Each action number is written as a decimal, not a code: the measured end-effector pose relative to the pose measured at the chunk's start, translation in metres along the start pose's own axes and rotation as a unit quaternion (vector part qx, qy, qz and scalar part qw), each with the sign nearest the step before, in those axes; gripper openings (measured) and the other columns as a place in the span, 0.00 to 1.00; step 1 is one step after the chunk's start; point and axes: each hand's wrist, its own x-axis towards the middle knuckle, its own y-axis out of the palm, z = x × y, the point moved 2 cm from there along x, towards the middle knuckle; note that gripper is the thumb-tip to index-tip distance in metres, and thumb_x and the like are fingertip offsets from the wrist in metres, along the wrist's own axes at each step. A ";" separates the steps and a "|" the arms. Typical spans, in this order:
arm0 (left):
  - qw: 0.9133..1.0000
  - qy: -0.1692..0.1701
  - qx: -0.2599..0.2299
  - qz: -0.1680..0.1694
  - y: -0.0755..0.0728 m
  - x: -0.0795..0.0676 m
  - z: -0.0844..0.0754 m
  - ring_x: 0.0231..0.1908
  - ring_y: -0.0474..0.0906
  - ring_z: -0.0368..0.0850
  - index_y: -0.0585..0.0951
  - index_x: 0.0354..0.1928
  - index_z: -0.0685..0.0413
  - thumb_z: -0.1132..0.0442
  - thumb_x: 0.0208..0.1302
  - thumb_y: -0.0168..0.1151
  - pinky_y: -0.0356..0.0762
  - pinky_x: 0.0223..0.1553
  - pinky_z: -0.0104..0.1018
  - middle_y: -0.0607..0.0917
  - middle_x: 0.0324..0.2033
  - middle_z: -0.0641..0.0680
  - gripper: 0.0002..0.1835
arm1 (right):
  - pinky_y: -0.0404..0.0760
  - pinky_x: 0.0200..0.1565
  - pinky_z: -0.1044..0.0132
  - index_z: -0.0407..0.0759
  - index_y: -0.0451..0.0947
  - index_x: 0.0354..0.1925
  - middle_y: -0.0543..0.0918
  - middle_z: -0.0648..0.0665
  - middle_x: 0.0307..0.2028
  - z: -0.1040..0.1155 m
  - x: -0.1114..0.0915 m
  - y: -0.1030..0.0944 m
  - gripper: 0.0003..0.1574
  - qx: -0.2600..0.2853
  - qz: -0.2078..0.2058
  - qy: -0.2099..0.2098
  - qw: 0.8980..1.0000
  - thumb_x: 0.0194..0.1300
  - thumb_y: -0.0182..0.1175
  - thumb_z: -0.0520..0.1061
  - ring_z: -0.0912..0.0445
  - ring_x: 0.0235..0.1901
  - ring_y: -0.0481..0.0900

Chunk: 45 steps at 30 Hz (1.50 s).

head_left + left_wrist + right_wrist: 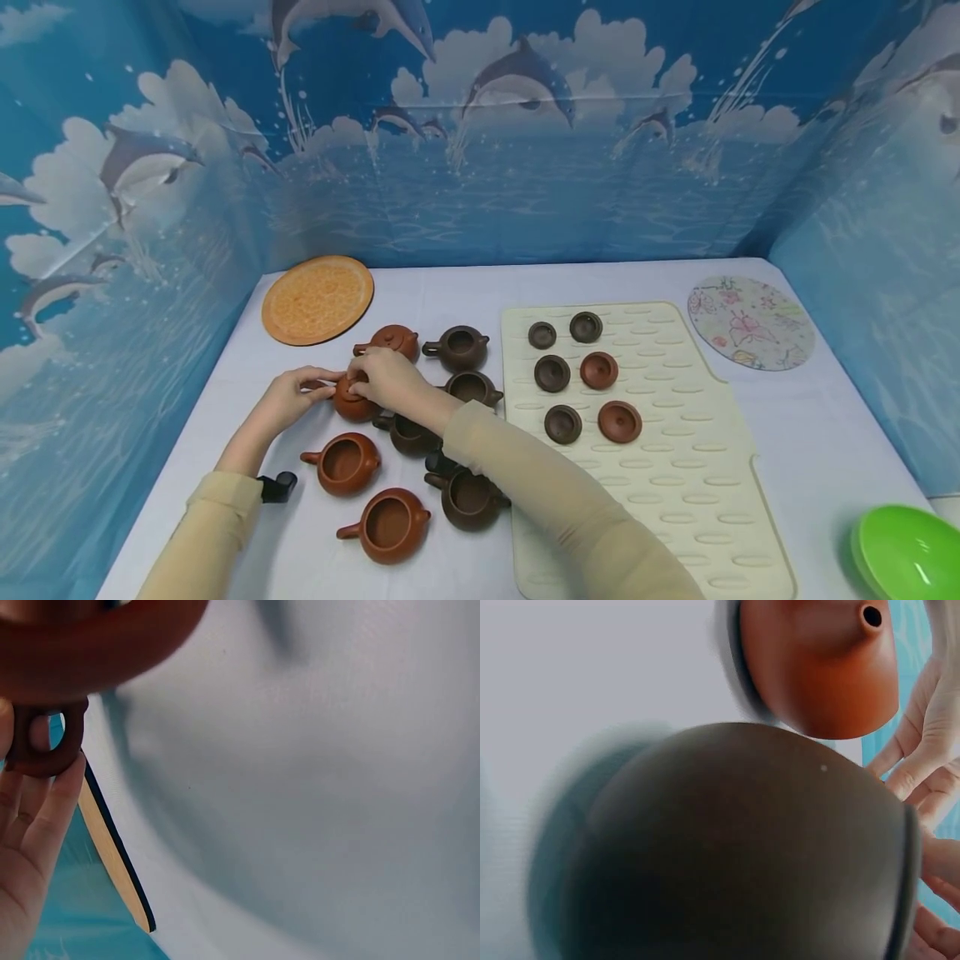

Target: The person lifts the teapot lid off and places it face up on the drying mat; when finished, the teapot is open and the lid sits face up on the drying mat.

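Note:
With its fingertips and thumb, my left hand (291,398) grips the handle of a reddish-brown clay teapot (354,407) at the left of the table. The ring handle (69,742) shows between those fingers in the left wrist view. Over the same pot, my right hand (392,381) curls down and pinches the lid at its top; the hand covers much of it. Just behind sits another reddish teapot (395,337) with its lid on. A dark lidless teapot (735,847) hides part of the fingers in the right wrist view.
Lidless dark teapots (461,348) and reddish ones (389,527) stand around the hands. Several lids (619,422) lie on a cream ridged mat (675,475). An orange round board (318,300), a patterned round mat (750,323) and a green bowl (903,554) lie near the edges.

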 end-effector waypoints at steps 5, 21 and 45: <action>1.000 0.010 0.003 -0.009 0.003 -0.004 0.004 0.56 0.77 0.66 0.82 0.54 0.60 0.63 0.68 0.62 0.77 0.54 0.59 0.82 0.54 0.65 0.15 | 0.78 0.44 0.76 0.50 0.85 0.44 0.87 0.53 0.43 -0.007 -0.002 0.001 0.10 0.100 -0.022 0.015 0.995 0.66 0.65 0.51 0.63 0.44 0.82; 1.000 0.007 0.000 -0.005 0.000 -0.006 0.005 0.57 0.76 0.64 0.83 0.56 0.54 0.62 0.68 0.62 0.76 0.55 0.60 0.82 0.56 0.63 0.16 | 0.81 0.56 0.62 0.33 0.68 0.66 0.74 0.34 0.62 -0.046 -0.038 -0.034 0.24 0.647 0.042 0.198 0.735 0.76 0.49 0.39 0.44 0.59 0.79; 1.000 0.013 -0.005 -0.011 -0.001 -0.003 0.000 0.56 0.76 0.64 0.83 0.57 0.54 0.63 0.68 0.63 0.75 0.57 0.61 0.82 0.56 0.63 0.16 | 0.79 0.56 0.70 0.38 0.34 0.78 0.85 0.47 0.44 -0.243 -0.192 -0.142 0.41 0.739 -0.141 0.205 0.626 0.79 0.40 0.47 0.59 0.47 0.85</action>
